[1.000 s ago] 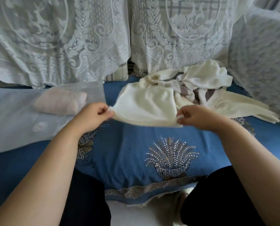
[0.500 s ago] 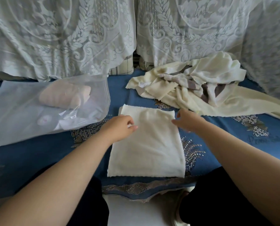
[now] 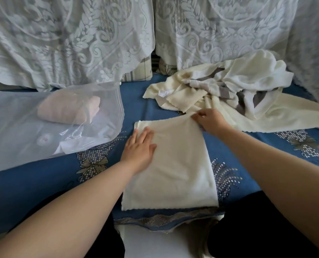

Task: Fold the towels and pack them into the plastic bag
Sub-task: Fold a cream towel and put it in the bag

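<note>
A cream, rectangular terry towel point(image 3: 175, 164) lies flat on the blue patterned bed cover point(image 3: 34, 187), its near edge close to the cover's woven border. The left hand point(image 3: 139, 146) rests palm down on the towel's left part, fingers straight and together, pressing the cloth flat. The right hand point(image 3: 209, 120) pinches the towel's far right corner between thumb and fingertips, lifting that corner slightly off the cover. To the left, well apart from the towel, a clear plastic bag point(image 3: 49, 131) lies on the cover with a rolled pale pink towel point(image 3: 69, 110) inside it, seen through the film. Behind the right hand sits a loose heap of cream and grey-striped towels point(image 3: 235, 90), one long cream piece trailing off to the right. White lace curtains point(image 3: 71, 38) hang along the back. The person's dark-clothed legs show at the bottom edge
</note>
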The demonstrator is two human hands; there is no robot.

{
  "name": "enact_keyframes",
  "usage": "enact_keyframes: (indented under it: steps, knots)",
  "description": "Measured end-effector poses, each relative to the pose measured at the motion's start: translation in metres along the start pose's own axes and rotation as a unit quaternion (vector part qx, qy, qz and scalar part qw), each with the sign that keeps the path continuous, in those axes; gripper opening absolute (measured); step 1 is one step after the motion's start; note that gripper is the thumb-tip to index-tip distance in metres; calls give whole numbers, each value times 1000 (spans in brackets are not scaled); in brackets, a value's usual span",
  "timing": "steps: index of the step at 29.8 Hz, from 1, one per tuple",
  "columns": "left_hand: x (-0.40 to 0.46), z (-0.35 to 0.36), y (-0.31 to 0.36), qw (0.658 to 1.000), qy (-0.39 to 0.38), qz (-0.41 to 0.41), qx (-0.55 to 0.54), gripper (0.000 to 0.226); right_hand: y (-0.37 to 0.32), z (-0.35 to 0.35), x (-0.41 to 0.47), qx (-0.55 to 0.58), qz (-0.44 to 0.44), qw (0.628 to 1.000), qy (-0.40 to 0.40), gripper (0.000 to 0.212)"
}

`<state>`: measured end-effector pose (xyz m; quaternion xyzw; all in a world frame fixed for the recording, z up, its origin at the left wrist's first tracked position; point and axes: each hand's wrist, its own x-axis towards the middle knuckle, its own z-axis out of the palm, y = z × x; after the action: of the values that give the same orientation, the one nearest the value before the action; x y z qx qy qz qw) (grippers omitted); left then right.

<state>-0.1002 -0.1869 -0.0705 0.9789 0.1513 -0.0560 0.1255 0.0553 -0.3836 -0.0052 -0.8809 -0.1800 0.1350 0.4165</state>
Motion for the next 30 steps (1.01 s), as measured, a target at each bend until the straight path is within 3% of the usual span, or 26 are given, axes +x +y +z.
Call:
enact_keyframes:
  steps: [5, 7, 8, 10, 13, 15, 17, 20, 22, 25, 28, 30]
  knots:
    - [4, -7, 2, 1000, -6, -13, -1, 53, -10, -20, 16, 103, 39, 981, -162, 36]
    - [8, -9, 6, 999, 12, -38, -31, 51, -11, -25, 21, -12, 36, 989, -144, 52]
    - [12, -10, 7, 996, 28, -65, -57, 50, -11, -25, 22, -84, 27, 990, -114, 53]
    - [22, -14, 6, 983, 73, -128, -109, 52, -11, -21, 23, -127, 11, 990, -63, 46]
    - [39, -23, -5, 956, 119, -185, -193, 61, -2, -8, 30, -120, 40, 990, -55, 40]
    - [46, -31, -11, 948, 89, -186, -243, 50, 4, -5, 31, -130, 74, 986, -79, 42]
    - [50, -36, -13, 940, 63, -184, -281, 28, 12, -7, 32, -71, 112, 985, -111, 40]
    - [51, -41, -11, 916, 74, -207, -337, 28, 22, -11, 32, 33, 138, 975, -169, 44]
    - [50, -41, -11, 924, 90, -198, -315, 18, 26, -8, 34, 50, 129, 977, -163, 45]
    - [42, -39, -12, 950, 119, -171, -234, 5, 27, 1, 34, -90, 71, 990, -86, 52]
    - [35, -42, -12, 966, 159, -121, -162, 15, 21, 7, 22, -320, -8, 947, -1, 58]
    - [25, -50, -2, 986, 150, -43, -59, 30, 8, 11, 1, -361, -84, 927, 49, 49]
